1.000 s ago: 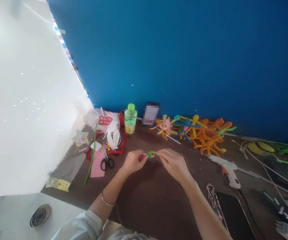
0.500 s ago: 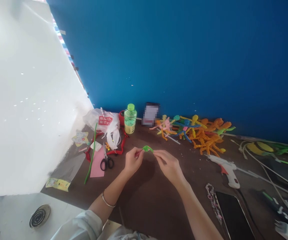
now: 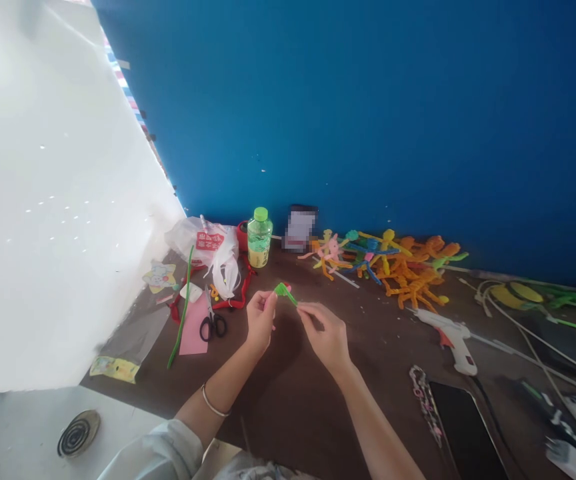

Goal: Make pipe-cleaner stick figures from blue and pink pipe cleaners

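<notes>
A short green pipe cleaner, coiled at its left end, is stretched between my two hands above the dark table. My left hand pinches the coiled end between thumb and fingers. The straight tail at the other end is gripped by the fingertips of my right hand. Left of my hands lie black-handled scissors on a pink sheet, beside a longer green pipe cleaner.
Behind my hands stands a green-capped bottle, with a plastic bag to its left. Several pipe-cleaner figures lie along the blue wall. On the right are a glue gun, a phone and cables.
Both hands have shifted slightly left with the green pipe cleaner. Its straight tail now slants down toward my right hand, which sits lower, and my left hand has turned more upright.
</notes>
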